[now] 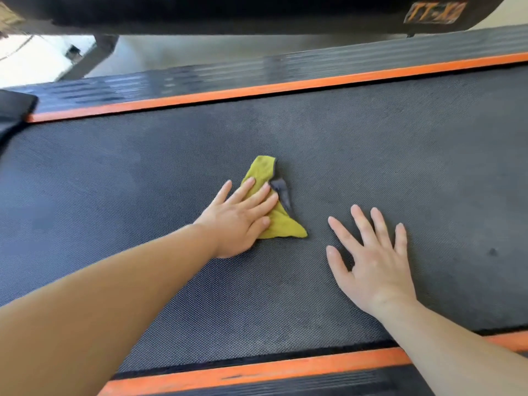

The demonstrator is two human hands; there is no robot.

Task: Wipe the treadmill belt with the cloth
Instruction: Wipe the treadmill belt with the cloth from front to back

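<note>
Here the dimpled treadmill belt fills the view, edged by an orange strip and ribbed side rail at 12 o'clock and another orange strip at 6, with floor beyond. The yellow-grey cloth lies crumpled mid-belt under the straight, pressing fingers of the left hand; the right hand rests flat and spread at the cloth's 4 o'clock, holding nothing. A black housing is cut off at 12, its label at 1 o'clock too blurred to read.
</note>
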